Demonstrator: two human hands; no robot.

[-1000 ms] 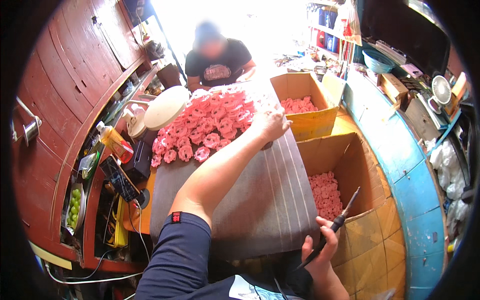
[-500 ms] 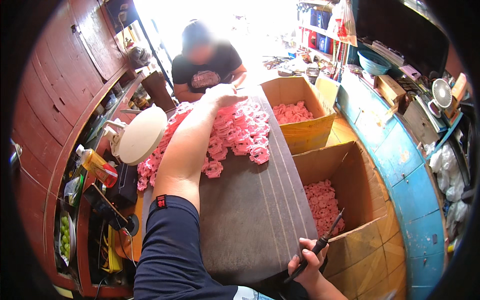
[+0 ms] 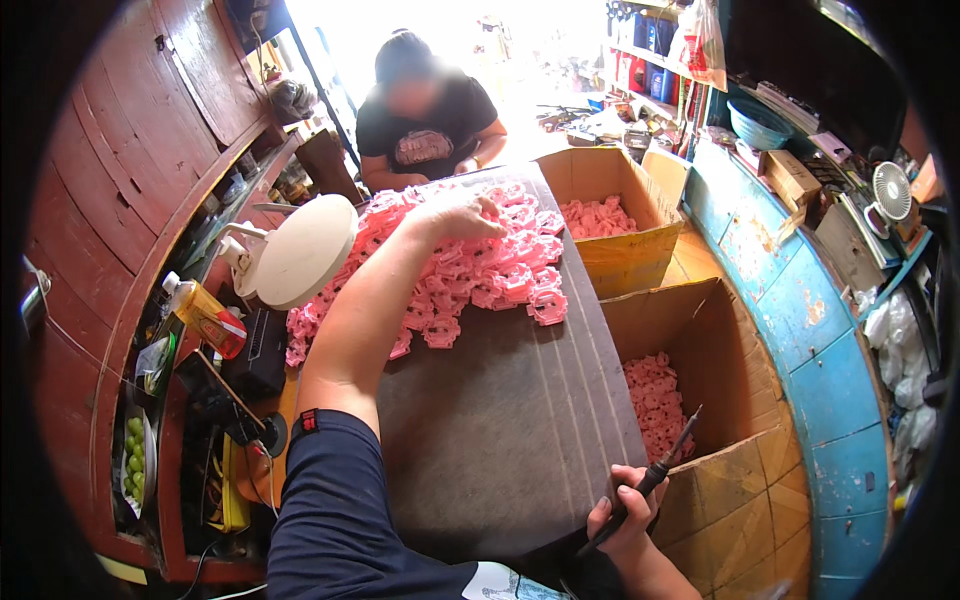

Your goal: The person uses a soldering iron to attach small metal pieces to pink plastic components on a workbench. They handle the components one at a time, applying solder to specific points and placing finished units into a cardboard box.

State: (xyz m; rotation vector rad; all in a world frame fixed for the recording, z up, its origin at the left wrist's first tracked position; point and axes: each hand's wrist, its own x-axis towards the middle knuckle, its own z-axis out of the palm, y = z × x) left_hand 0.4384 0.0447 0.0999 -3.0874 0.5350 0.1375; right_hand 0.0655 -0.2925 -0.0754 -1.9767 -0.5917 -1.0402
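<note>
My left arm reaches across the table to a heap of pink plastic parts point(image 3: 515, 285). My left hand point(image 3: 462, 216) lies over the heap, its visible fingertips apart and bent down toward the parts; the hand itself hides what lies under the palm. At the near right corner of the table, my right hand point(image 3: 628, 515) is wrapped round the dark handle of a soldering iron point(image 3: 658, 472). The iron's tip points up and away, in front of an open carton.
Two cartons, a far one point(image 3: 615, 262) and a near one point(image 3: 735, 340), hold pink parts right of the table point(image 3: 480, 430). A round beige lamp-like disc point(image 3: 303, 250) overhangs the left edge, near a bottle point(image 3: 207, 315) and phone. A person point(image 3: 430, 115) sits opposite.
My left hand has come back a little from the far edge and dropped onto the pink heap. My right hand still holds the soldering iron. The view has shifted slightly.
</note>
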